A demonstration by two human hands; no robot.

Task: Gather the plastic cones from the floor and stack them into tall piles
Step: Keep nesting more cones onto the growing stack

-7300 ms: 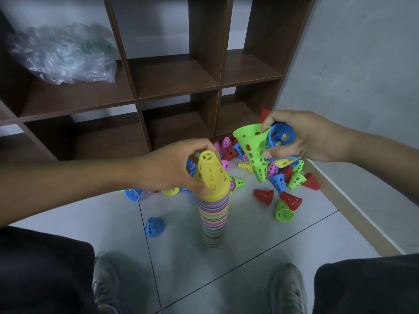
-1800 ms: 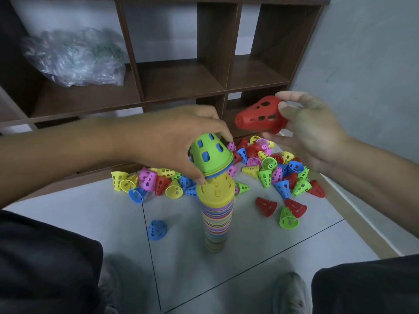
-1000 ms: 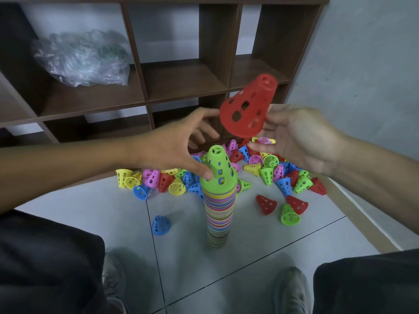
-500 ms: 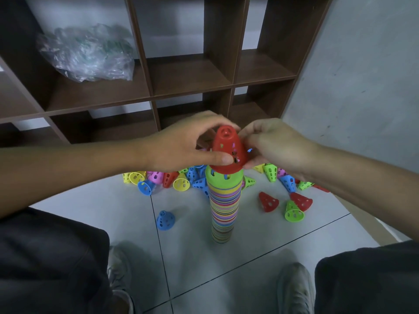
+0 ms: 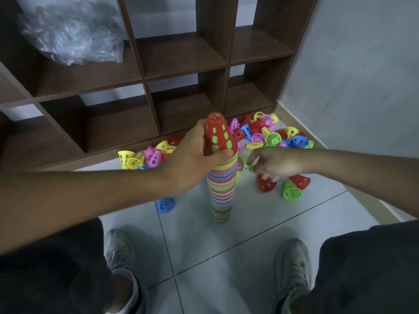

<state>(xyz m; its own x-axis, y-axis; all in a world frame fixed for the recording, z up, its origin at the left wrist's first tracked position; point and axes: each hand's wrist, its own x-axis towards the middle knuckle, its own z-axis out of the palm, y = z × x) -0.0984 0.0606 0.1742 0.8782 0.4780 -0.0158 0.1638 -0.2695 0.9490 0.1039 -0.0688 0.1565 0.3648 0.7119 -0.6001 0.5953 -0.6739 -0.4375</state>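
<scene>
As left hand (image 5: 192, 162) grips red cone (image 5: 217, 137)

A tall striped stack (image 5: 221, 189) stands upright on the floor (image 5: 226, 257), topped by a red cone (image 5: 218, 137); loose cones (image 5: 269, 134) lie heaped by the shelf; one blue cone (image 5: 166, 204) lies apart.

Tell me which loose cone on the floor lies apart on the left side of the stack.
The blue cone, alone on the tile just left of the stack and partly under the left forearm. The other loose cones sit by the shelf or on the stack's right.
</scene>
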